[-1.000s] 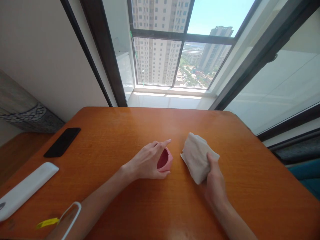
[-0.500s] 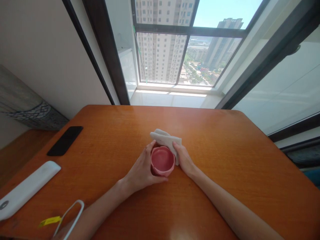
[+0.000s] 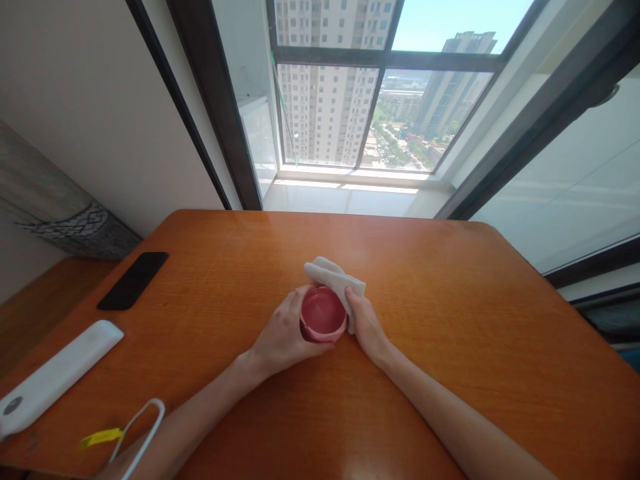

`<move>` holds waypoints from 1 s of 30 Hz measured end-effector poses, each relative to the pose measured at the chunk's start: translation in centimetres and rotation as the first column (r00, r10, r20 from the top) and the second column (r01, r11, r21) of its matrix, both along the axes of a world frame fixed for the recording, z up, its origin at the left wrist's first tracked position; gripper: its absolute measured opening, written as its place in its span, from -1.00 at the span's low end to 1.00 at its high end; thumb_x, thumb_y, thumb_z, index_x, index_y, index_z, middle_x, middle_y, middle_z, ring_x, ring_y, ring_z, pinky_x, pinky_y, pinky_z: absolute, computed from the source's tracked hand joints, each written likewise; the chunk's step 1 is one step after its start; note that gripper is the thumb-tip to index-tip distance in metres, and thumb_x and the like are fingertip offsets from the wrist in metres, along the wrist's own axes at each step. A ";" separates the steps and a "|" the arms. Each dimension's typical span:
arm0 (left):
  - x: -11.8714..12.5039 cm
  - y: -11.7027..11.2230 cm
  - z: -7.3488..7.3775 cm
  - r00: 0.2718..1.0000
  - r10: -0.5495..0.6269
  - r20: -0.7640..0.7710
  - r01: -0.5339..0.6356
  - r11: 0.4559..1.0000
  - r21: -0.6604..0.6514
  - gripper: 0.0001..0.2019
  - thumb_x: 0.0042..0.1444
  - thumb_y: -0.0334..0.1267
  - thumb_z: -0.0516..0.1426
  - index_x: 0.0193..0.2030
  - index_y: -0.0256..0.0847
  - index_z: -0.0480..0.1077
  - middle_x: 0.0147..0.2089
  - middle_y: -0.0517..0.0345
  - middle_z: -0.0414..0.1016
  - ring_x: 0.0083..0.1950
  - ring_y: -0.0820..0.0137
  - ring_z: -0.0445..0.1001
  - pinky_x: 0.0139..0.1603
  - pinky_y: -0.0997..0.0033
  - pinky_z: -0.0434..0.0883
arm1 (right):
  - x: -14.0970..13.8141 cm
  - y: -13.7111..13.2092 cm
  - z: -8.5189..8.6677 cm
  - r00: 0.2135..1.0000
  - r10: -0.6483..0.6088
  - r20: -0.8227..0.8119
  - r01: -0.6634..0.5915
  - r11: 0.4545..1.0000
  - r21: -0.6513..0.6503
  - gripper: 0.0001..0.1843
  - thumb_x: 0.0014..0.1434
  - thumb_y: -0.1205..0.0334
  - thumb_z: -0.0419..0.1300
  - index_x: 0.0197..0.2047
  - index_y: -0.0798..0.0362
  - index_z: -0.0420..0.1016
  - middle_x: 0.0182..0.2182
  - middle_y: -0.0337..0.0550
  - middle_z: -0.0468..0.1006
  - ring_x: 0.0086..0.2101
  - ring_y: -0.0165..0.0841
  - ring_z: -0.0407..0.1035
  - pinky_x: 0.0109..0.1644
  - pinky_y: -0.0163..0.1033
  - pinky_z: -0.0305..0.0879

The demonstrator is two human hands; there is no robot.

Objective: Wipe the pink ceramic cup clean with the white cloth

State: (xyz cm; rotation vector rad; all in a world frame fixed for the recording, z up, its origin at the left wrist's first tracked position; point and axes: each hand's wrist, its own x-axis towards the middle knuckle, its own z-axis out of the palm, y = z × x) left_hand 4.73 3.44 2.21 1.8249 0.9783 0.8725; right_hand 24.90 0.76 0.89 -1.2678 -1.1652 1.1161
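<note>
A small pink bowl (image 3: 323, 313) is held near the middle of the wooden table, its opening turned up toward me. My left hand (image 3: 286, 328) wraps round its left side, with the thumb along the near edge. In my right hand (image 3: 367, 325) is a folded white cloth (image 3: 334, 275), which lies against the far and right sides of the bowl. The right fingers are partly hidden behind the cloth. Whether the bowl's base touches the table I cannot tell.
On the left of the wooden table (image 3: 430, 287) lie a black phone-like slab (image 3: 133, 281) and a long white device (image 3: 59, 377). A white cable (image 3: 159, 413) with a yellow tag (image 3: 101, 437) runs by my left forearm. Beyond the far edge is a window (image 3: 360, 113).
The bowl has tilted a little and shifted slightly up and left in my left hand. The cloth in my right hand has moved only slightly against it.
</note>
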 end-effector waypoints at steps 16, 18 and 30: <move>2.3 0.7 -2.4 0.943 0.290 -0.162 -0.272 0.954 0.124 0.05 -0.25 -0.01 0.59 0.34 -0.08 0.18 0.32 -0.11 0.42 0.35 -0.05 0.47 0.40 -0.17 0.43 | -0.6 0.1 -0.2 0.998 0.004 0.058 -0.016 0.976 0.217 -0.40 0.51 -0.28 0.02 0.47 -0.32 0.43 0.42 -0.26 0.48 0.49 -0.02 0.20 0.65 0.23 -0.08; 1.2 1.9 -1.8 0.965 0.195 -0.175 -0.191 0.981 0.041 0.10 -0.29 -0.01 0.61 0.37 -0.06 0.18 0.37 -0.13 0.40 0.39 -0.08 0.45 0.44 -0.21 0.40 | -0.4 0.2 -0.4 1.000 0.017 0.008 -0.018 0.981 0.191 -0.38 0.50 -0.31 0.01 0.45 -0.27 0.47 0.37 -0.22 0.54 0.46 0.00 0.25 0.63 0.23 -0.02; 1.8 1.5 -1.7 0.949 0.228 -0.218 -0.213 0.973 0.093 0.15 -0.13 0.07 0.55 0.55 -0.05 0.15 0.50 -0.15 0.37 0.52 -0.14 0.35 0.54 -0.25 0.27 | -0.5 0.4 -0.9 1.000 -0.029 -0.011 0.031 0.981 0.193 -0.39 0.49 -0.33 0.02 0.42 -0.31 0.49 0.33 -0.24 0.58 0.47 -0.02 0.24 0.62 0.25 0.03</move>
